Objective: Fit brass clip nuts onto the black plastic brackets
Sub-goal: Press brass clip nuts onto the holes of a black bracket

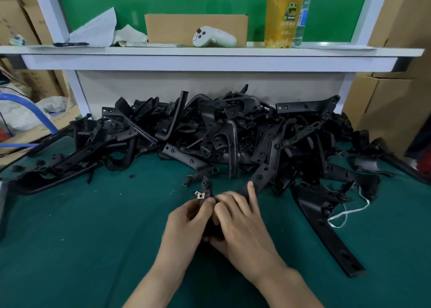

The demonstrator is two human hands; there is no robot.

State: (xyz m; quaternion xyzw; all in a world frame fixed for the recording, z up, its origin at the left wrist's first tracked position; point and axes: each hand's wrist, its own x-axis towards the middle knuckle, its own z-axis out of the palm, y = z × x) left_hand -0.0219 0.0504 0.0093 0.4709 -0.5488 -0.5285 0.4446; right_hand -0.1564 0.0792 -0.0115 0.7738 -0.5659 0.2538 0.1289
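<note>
Both my hands meet over the green mat near the front. My left hand grips a small black plastic bracket whose upper tip sticks up past my fingers. A brass clip nut sits on the bracket's left tab, just above my left thumb. My right hand holds the bracket's lower part from the right, with its index finger stretched up onto a long black bracket. Most of the held bracket is hidden between my palms.
A large heap of black brackets spreads across the back of the green mat. A long bracket lies to the right beside a white cord. The shelf above carries a drink cup, a white controller and a cardboard box.
</note>
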